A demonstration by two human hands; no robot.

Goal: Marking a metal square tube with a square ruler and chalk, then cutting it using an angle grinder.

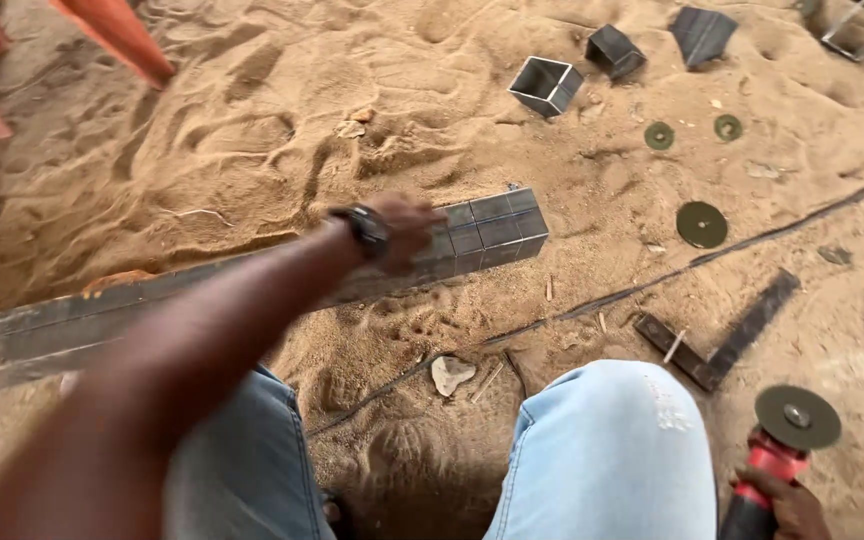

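Loose, pale sand covers the whole ground, churned with footprints and ridges; no floor or wall shows beyond it. The largest thing on it is a long square steel tube, lying flat from the left edge to just right of the middle, its near end scored with marked lines across the faces. The person's knees in light blue jeans fill the lower part of the view, just short of the tube.

At the top left, orange-red metal legs stand in the sand. A thin black cable runs diagonally from the right edge down toward the knees. A steel try square lies flat just right of the right knee.

The left hand, with a dark wristwatch on the wrist, rests pressed down on top of the tube near the marked end, fingers curled over its far side. The right hand, at the lower right corner, is closed around the red and black body of an angle grinder, whose disc faces up, well apart from the tube.

Short cut-off pieces of square tube lie near the top edge. Three loose cutting discs lie between them and the cable. A small stone sits between the knees.
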